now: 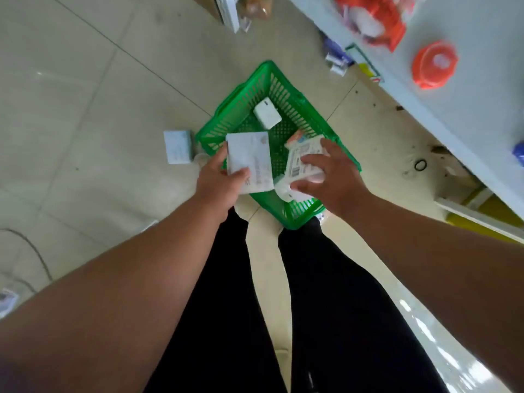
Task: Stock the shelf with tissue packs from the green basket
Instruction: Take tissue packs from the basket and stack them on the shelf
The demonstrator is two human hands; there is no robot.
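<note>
The green basket (pixel 241 109) stands on the floor in front of my legs. My left hand (pixel 218 182) grips a white tissue pack (pixel 251 160) by its near left corner, above the basket's left side. My right hand (pixel 331 177) reaches into the basket's right side, its fingers curled round a white pack with a printed label (pixel 303 160). A smaller white tissue pack (pixel 267 116) lies on the basket floor at the far end. The white shelf (pixel 467 89) runs along the right.
A pale blue pack (pixel 177 146) lies on the tiled floor just left of the basket. An orange lid (pixel 435 65) and an orange-wrapped bag (pixel 374 18) sit on the shelf. A cable (pixel 31 251) curves over the floor at the far left.
</note>
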